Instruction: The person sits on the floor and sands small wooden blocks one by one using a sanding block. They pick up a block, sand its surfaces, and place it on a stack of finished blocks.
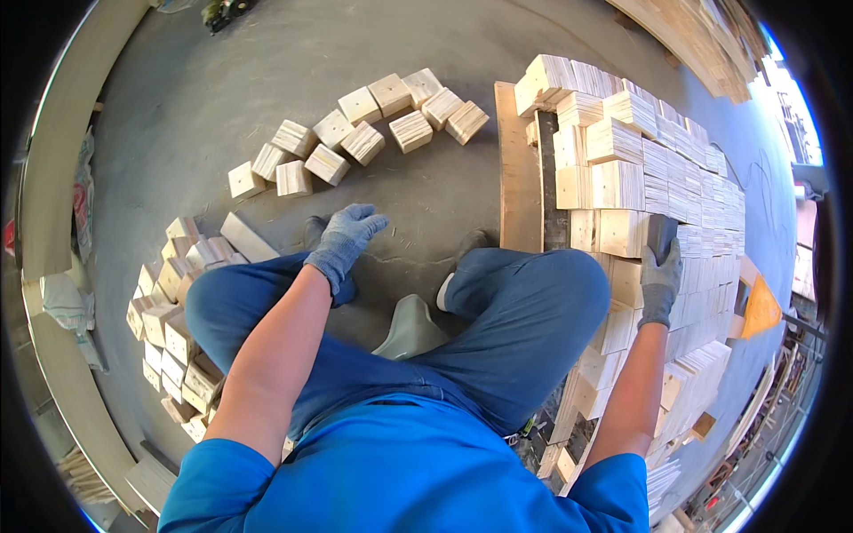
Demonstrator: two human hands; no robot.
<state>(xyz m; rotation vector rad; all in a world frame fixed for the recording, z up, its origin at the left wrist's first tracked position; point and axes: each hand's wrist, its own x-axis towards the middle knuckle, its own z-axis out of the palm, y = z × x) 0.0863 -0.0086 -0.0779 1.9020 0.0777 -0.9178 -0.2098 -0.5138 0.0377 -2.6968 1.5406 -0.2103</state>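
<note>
Two gloved hands: the right hand point(659, 280) grips a pale square block point(619, 233) on the stack; the left hand point(345, 240) hovers spread, empty, above thirteen loose plywood cubes point(360, 142).

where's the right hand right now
In the head view the gloved right hand is at the right, resting on the big stack of wooden blocks, just beyond the right knee.
</note>
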